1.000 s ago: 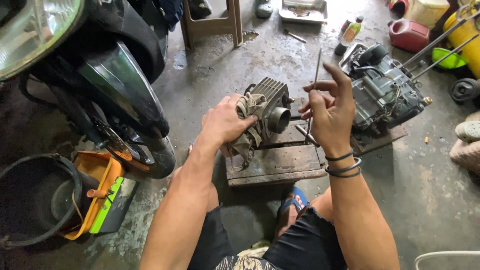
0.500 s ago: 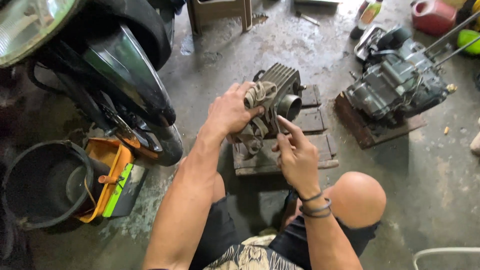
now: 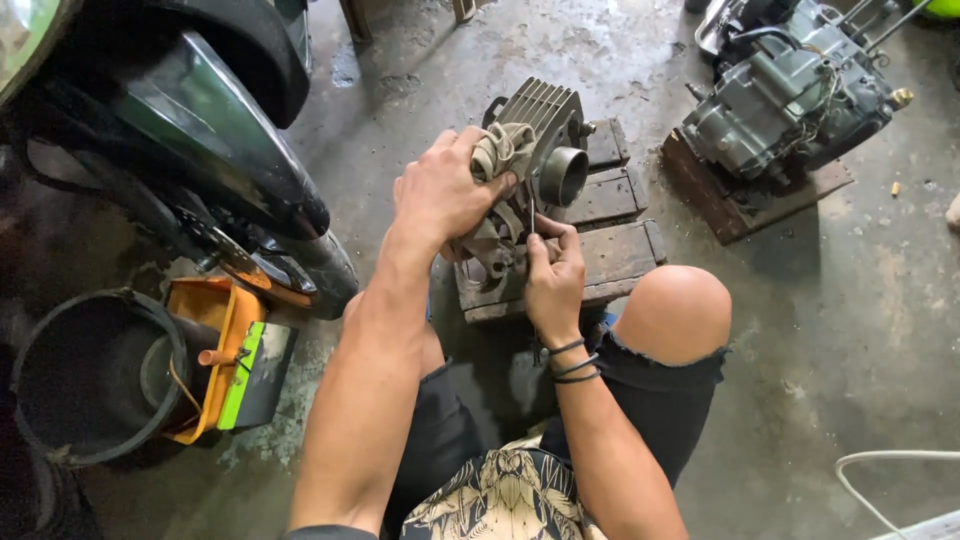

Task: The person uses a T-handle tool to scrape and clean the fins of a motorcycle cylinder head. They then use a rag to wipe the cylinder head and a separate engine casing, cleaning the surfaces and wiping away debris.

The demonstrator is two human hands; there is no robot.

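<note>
Cylinder [image 3: 545, 135], grey and finned, sits on a wooden pallet [image 3: 610, 250] on the floor. Left hand [image 3: 445, 195] fingers clench a beige rag [image 3: 500, 150] against it; right hand [image 3: 555, 275] pinches the rag's lower end. Half a second ago, that hand hovered apart, fingers looser. An engine [image 3: 790, 95] stands nearby.

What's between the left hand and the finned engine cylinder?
In the head view, a beige rag is bunched between the left hand and the engine cylinder, pressed against the metal.
</note>
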